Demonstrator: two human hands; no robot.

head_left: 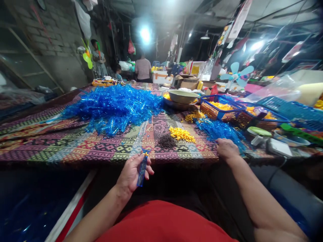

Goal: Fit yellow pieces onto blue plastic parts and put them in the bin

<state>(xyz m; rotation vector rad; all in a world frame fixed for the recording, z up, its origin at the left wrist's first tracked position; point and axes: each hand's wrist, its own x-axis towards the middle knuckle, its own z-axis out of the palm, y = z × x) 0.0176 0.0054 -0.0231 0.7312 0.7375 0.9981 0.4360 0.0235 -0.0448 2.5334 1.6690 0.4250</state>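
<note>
My left hand (130, 173) is closed around a flat, see-through blue plastic piece (142, 174), held upright in front of the table's edge. A small yellow plastic part (145, 154) sits at its top end. On the right, my right hand (227, 149) has its fingers curled together at the near edge of a small pile of blue plastic pieces (220, 129); what they grip, if anything, is hidden. Between the hands and farther in lie a heap of small yellow parts (182, 134) and a heap of tiny dark parts (167, 141).
A large heap of blue plastic pieces (118, 104) covers the patterned tablecloth (63, 146) at left. Metal bowls (183, 97) and a blue-rimmed basket (222, 107) with yellow parts stand behind. A white device (279, 148) and a light-blue fan (236, 74) are at right. People stand in the background.
</note>
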